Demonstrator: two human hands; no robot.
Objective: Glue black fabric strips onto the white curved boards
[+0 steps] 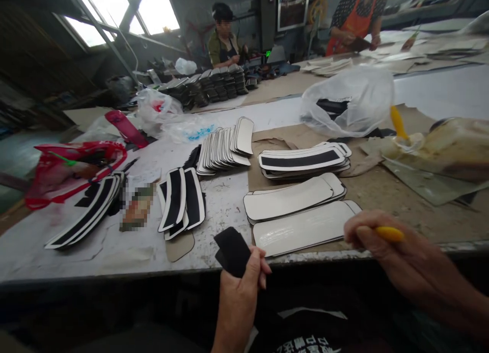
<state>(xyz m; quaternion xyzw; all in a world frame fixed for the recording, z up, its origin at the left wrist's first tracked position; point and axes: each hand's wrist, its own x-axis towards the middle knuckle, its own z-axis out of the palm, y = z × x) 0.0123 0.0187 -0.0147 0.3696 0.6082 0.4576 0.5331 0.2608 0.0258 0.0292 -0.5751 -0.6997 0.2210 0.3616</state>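
Observation:
My left hand (241, 292), at the front edge of the table, pinches a few dark pieces of sheet material (234, 251) between thumb and fingers. My right hand (385, 246) is closed round a tool with a yellow handle (389, 234); its working end is hidden. Beside the right hand, a shiny pale curved panel (301, 228) lies on a stack near the edge. Just behind it rests another stack of pale panels (288, 197). Farther back, a stack of panels with a black strip (301, 160) on top lies on brown paper.
Fanned pale panels (223, 149) stand mid-table, with black-striped panels (175, 200) to their left. A clear plastic bag (351, 101) and a cloudy container (454, 144) with a yellow handle (398, 123) are at right. A red bag (42, 174) lies left. Two people work behind.

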